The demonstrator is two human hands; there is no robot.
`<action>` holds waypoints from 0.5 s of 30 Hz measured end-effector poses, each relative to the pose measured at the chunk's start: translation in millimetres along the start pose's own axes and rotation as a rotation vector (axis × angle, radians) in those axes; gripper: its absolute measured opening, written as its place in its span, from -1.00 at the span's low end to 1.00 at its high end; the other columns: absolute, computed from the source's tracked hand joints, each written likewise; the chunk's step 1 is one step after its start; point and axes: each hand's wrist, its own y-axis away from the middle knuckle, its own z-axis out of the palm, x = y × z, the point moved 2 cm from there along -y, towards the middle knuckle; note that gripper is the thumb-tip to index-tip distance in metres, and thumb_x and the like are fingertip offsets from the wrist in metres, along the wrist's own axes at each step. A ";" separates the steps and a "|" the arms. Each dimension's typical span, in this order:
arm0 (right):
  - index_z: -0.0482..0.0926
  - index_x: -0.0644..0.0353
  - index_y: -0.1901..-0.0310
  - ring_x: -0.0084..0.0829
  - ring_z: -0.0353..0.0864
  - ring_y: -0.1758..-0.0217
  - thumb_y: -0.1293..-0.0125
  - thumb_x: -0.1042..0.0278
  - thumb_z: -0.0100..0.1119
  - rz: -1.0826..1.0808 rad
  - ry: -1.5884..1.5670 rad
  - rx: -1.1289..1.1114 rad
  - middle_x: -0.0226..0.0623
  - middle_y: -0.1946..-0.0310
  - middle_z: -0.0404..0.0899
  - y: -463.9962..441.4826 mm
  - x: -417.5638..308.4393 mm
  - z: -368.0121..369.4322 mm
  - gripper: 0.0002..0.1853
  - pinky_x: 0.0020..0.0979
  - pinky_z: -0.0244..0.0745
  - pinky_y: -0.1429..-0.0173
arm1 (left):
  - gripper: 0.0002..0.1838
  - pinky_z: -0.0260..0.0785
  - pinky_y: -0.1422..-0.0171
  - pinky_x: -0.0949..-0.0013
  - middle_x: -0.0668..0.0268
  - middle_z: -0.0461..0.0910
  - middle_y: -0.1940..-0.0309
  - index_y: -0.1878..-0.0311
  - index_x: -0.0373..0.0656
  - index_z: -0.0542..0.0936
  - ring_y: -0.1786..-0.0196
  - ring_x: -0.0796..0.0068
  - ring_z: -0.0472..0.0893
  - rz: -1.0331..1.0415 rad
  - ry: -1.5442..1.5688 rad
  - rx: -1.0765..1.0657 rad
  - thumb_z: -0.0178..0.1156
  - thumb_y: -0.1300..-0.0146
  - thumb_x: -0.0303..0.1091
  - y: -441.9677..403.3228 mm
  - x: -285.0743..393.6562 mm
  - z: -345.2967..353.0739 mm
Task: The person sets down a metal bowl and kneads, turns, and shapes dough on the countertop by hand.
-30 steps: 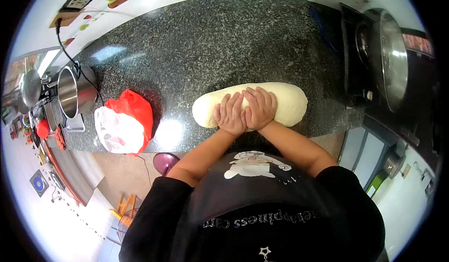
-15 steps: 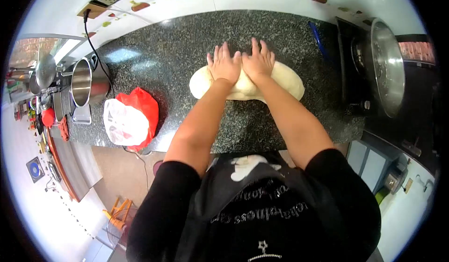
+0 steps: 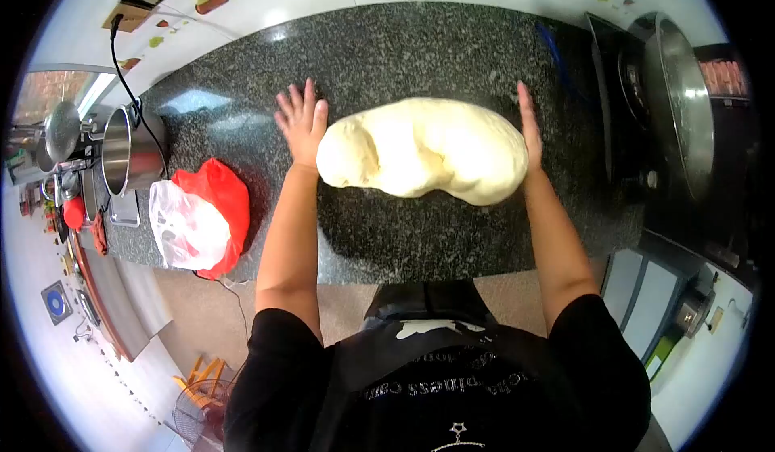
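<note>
A long, pale lump of dough (image 3: 428, 145) lies crosswise on the dark speckled countertop (image 3: 387, 246), with dents pressed into its surface. At its left end is my left hand (image 3: 302, 129), fingers spread and the thumb side against the dough. My right hand (image 3: 529, 133) stands on edge along the right end, fingers stretched out and palm facing the dough. Neither hand is wrapped around anything.
To the left, a red and white plastic bag (image 3: 206, 218) lies near a steel pot (image 3: 133, 149). A black cord (image 3: 129, 73) runs down from the wall socket. At right, a large metal pan (image 3: 682, 105) stands on the stove, beside a blue object (image 3: 555, 52).
Both hands have come off the top of the dough and moved apart to its two ends. The dough looks nearer and larger as the view has shifted.
</note>
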 end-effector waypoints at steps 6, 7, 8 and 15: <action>0.31 0.16 -0.50 -0.08 0.25 -0.58 -0.62 0.03 -0.30 -0.245 0.064 -0.175 -0.14 -0.55 0.23 55.6 -75.6 65.4 -0.42 -0.12 0.07 -0.67 | -0.17 -0.36 -0.72 0.00 -0.03 -0.18 -0.68 -0.66 -0.18 -0.12 -0.70 -0.14 -0.27 0.079 0.716 -0.206 -0.41 -0.56 0.24 85.9 158.9 -33.3; 0.41 0.20 -0.44 -0.05 0.32 -0.54 -0.61 0.08 -0.31 -0.413 0.293 -0.149 -0.11 -0.50 0.34 73.1 -89.5 65.2 -0.44 -0.10 0.11 -0.65 | -0.13 -0.32 -0.72 0.01 -0.04 -0.15 -0.67 -0.65 -0.29 -0.09 -0.70 -0.16 -0.25 0.223 0.563 -0.163 -0.37 -0.56 0.23 101.6 163.3 -32.4; 0.52 0.24 -0.34 0.03 0.34 -0.51 -0.59 0.16 -0.30 -0.485 0.391 -0.088 -0.02 -0.43 0.41 96.1 -101.4 69.3 -0.48 -0.03 0.12 -0.62 | -0.19 -0.26 -0.68 -0.08 -0.11 -0.09 -0.64 -0.62 -0.29 0.00 -0.67 -0.22 -0.16 0.248 0.446 -0.104 -0.34 -0.55 0.14 125.9 167.5 -30.5; 0.57 0.10 -0.29 0.10 0.34 -0.43 -0.45 0.12 -0.10 -0.518 0.731 -0.041 -0.05 -0.39 0.40 132.9 -59.7 87.0 -0.52 0.11 0.19 -0.40 | -0.38 -0.19 -0.59 -0.23 -0.15 0.12 -0.57 -0.50 -0.12 0.40 -0.60 -0.25 0.07 0.265 -0.060 0.006 -0.31 -0.53 -0.05 190.6 154.5 18.7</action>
